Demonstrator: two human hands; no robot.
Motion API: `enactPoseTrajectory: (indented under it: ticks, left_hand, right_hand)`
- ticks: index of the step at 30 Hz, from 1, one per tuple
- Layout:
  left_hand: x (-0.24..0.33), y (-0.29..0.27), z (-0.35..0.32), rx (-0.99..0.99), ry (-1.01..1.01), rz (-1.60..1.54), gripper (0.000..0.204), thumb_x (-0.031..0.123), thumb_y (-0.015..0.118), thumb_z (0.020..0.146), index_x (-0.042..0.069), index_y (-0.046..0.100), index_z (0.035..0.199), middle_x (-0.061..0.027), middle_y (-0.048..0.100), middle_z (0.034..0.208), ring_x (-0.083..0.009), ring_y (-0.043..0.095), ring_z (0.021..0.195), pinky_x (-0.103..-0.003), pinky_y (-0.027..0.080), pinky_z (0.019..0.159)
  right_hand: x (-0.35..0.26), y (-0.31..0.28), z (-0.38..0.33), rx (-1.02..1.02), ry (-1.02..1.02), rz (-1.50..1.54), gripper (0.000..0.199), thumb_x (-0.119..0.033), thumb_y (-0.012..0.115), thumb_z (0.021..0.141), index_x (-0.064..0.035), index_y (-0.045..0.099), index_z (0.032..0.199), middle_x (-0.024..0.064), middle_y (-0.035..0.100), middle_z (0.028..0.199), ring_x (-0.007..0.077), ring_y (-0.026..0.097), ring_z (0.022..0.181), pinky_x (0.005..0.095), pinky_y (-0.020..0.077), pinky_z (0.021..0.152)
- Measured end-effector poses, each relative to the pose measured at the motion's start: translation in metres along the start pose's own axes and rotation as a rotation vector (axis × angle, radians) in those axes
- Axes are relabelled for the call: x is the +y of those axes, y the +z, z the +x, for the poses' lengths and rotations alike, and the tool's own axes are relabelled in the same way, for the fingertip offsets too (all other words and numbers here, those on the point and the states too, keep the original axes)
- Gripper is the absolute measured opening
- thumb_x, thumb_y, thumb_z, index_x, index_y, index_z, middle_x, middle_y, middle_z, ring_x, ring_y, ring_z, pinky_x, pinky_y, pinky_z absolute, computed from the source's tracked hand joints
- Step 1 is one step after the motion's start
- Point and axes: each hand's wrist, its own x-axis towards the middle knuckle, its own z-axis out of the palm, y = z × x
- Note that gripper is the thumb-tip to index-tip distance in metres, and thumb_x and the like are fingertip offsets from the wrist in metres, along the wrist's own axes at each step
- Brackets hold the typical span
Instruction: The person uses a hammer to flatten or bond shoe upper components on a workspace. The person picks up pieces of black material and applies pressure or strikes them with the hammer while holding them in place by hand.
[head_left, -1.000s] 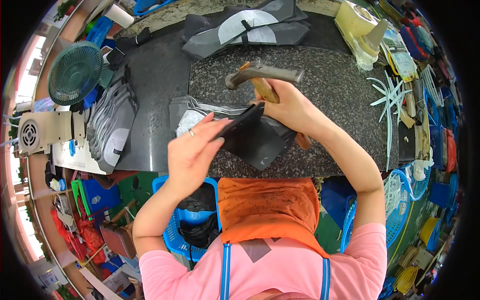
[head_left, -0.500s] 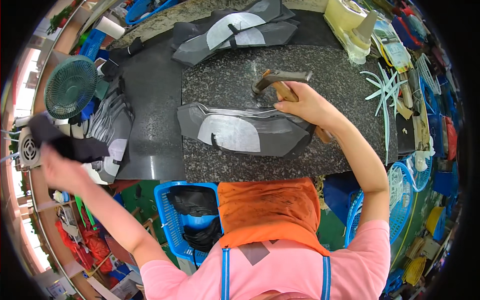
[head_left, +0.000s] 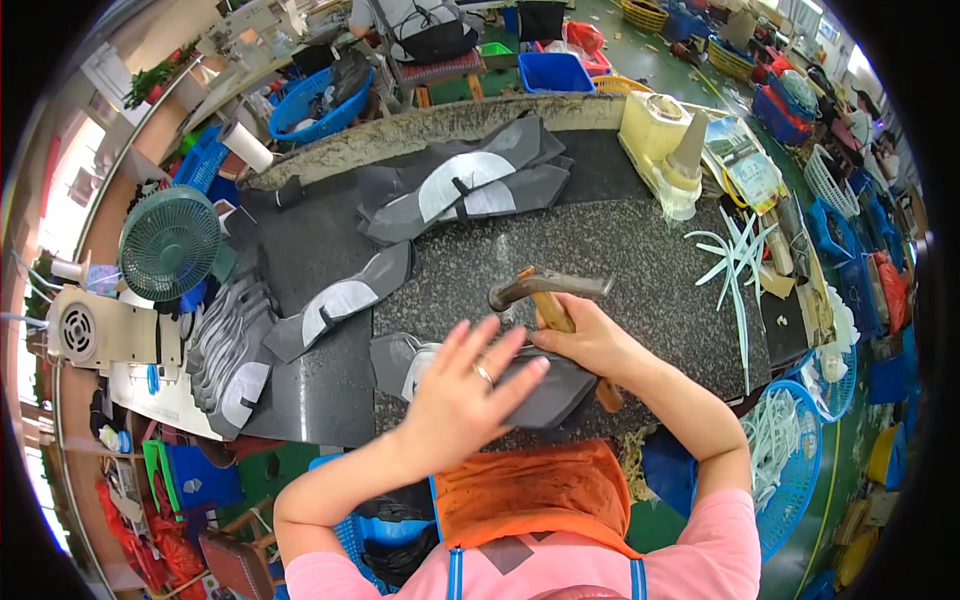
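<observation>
My right hand (head_left: 592, 338) is closed round the wooden handle of a hammer (head_left: 552, 288), whose metal head lies above the stone slab (head_left: 640, 260). My left hand (head_left: 458, 405) is open, fingers spread and empty, over a dark grey panel (head_left: 556, 392) with a pale patch. It hides much of that panel; I cannot tell if it touches. Left of it, a similar panel (head_left: 345, 300) with a white half-round patch and black tab lies slanted. More such panels (head_left: 222, 345) overlap in a row at the left. Another pile of panels (head_left: 485, 185) lies at the back.
A green fan (head_left: 170, 243) and a beige machine (head_left: 88, 328) stand at the left. A yellowish container with a cone-shaped nozzle (head_left: 660, 140) sits at the back right. Pale green strips (head_left: 738, 260) lie on the slab's right. Blue baskets (head_left: 800, 510) stand below the bench.
My left hand has come from the far left, where it held a blurred dark piece, to over the front panel, now empty. A slanted panel now lies left of the slab. My right hand keeps the hammer.
</observation>
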Motion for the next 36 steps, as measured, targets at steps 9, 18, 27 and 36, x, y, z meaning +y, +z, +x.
enactPoseTrajectory:
  ticks: [9,18,27,36]
  left_hand:
    - [-0.002,-0.011,-0.008,0.212,-0.369,-0.519,0.042,-0.001,0.064,0.082,0.008,0.064,0.123,-0.0161,0.07,0.108,-0.0308,0.069,0.098,-0.037,0.055,0.086]
    - [-0.008,-0.019,-0.034,0.239,-0.196,-0.496,0.045,-0.008,0.057,0.078,0.003,0.064,0.121,-0.0174,0.068,0.116,-0.0353,0.064,0.113,-0.042,0.049,0.101]
    - [-0.024,-0.054,-0.038,-0.055,-0.084,-0.659,0.056,0.046,0.052,0.09,0.016,0.057,0.138,-0.0248,0.032,0.154,-0.0403,0.019,0.148,-0.06,0.009,0.117]
    - [-0.01,-0.005,-0.018,0.102,-0.049,-0.039,0.062,0.009,0.082,0.065,0.008,0.062,0.124,-0.0131,0.057,0.114,-0.0327,0.059,0.1,-0.041,0.05,0.087]
  right_hand:
    - [-0.016,0.021,0.0,0.0,-0.062,-0.01,0.039,-0.011,0.064,0.091,-0.0025,0.051,0.127,0.0022,0.055,0.094,0.0099,0.051,0.089,0.0299,0.0457,0.084]
    - [-0.041,0.029,0.002,-0.104,-0.105,0.013,0.061,-0.005,0.065,0.088,-0.0092,0.042,0.144,0.0109,0.056,0.127,0.0159,0.052,0.116,0.0337,0.0422,0.1]
    - [-0.022,0.007,-0.001,-0.061,-0.104,0.056,0.032,-0.011,0.066,0.088,-0.0049,0.05,0.115,-0.0019,0.051,0.089,0.0084,0.047,0.084,0.0275,0.0424,0.078]
    - [-0.017,0.005,-0.004,-0.128,-0.141,0.055,0.047,-0.011,0.066,0.088,-0.0022,0.051,0.131,0.0005,0.055,0.095,0.0105,0.05,0.09,0.0274,0.0445,0.083]
